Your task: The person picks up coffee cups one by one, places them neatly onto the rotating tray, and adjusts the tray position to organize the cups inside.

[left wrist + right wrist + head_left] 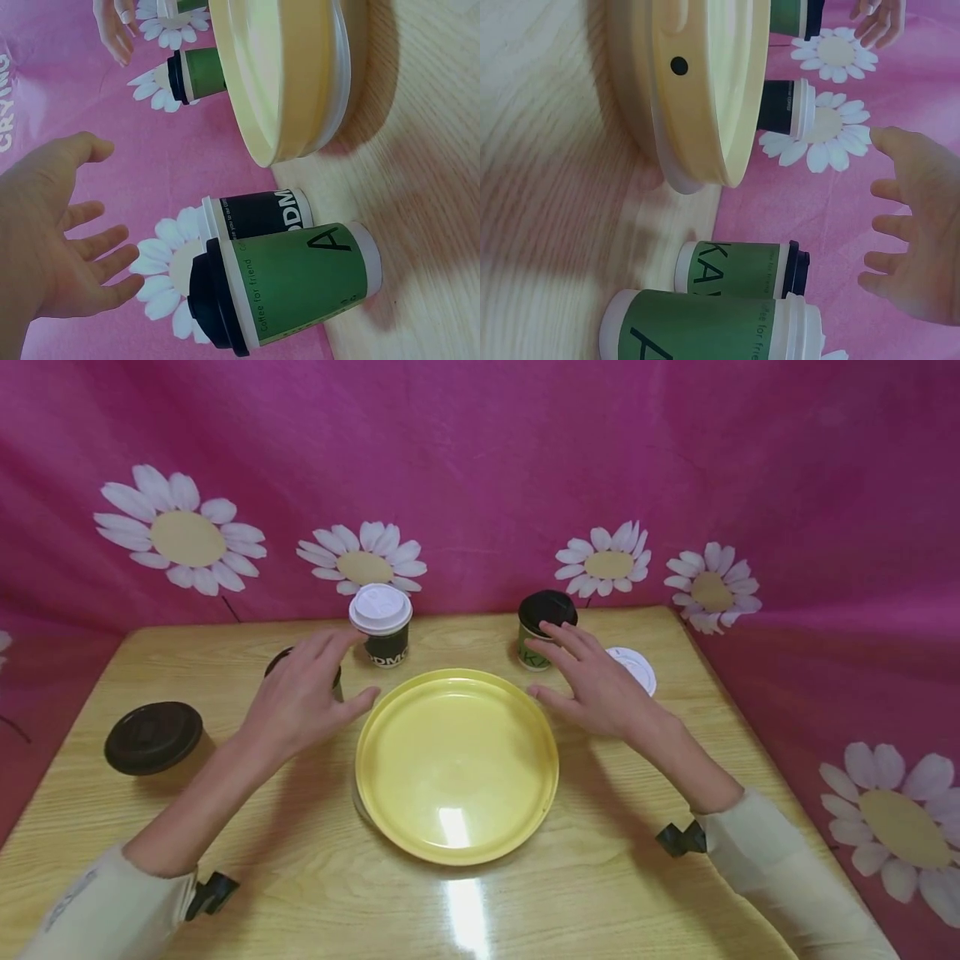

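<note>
A round yellow tray [457, 760] with a raised rim sits mid-table on a pale base, its top bare. My left hand [303, 693] hovers left of it with fingers spread, holding nothing. Below that hand is a green paper cup [300, 281] with a black lid, mostly hidden in the head view. My right hand [596, 685], also spread and holding nothing, is over the table right of the tray. It partly covers a black-lidded green cup [530, 647] and a white-lidded green cup [705, 330].
Behind the tray at left stands a black cup [387, 646] with a white lid. A cup with a dark brown lid [153, 737] stands at the table's left side. A pink cloth [480, 485] with daisies hangs along the wooden table's [540, 910] back and right edges.
</note>
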### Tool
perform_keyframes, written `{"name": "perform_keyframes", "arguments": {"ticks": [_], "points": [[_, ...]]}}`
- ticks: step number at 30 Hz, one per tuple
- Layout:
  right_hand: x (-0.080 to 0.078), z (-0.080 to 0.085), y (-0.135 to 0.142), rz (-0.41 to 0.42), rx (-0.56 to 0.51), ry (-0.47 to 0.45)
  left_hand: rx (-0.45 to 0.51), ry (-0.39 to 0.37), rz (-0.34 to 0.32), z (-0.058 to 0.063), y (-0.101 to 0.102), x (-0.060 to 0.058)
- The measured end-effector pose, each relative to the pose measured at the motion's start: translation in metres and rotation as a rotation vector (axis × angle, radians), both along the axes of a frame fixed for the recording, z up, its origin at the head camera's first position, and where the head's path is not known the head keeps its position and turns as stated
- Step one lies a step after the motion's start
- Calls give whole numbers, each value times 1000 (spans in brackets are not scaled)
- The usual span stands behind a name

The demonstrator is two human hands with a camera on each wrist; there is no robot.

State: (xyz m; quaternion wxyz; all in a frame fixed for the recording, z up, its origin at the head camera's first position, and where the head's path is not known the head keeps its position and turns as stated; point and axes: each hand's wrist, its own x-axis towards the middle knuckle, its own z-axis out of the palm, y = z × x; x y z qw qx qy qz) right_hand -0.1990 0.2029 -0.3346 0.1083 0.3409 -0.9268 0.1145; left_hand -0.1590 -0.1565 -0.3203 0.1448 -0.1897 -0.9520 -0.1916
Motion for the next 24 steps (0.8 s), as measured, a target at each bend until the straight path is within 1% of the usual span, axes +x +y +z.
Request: {"name": "perform_keyframes", "arguments": {"ticks": [8, 14, 24], "points": [[7, -5, -1, -20, 14, -22, 26, -33, 10, -2, -3, 4], [11, -7, -3, -8, 10, -34, 51, -50, 30, 0, -8, 8], [19, -15, -2, 19, 26, 6, 81, -70, 58, 1, -18, 13]]}}
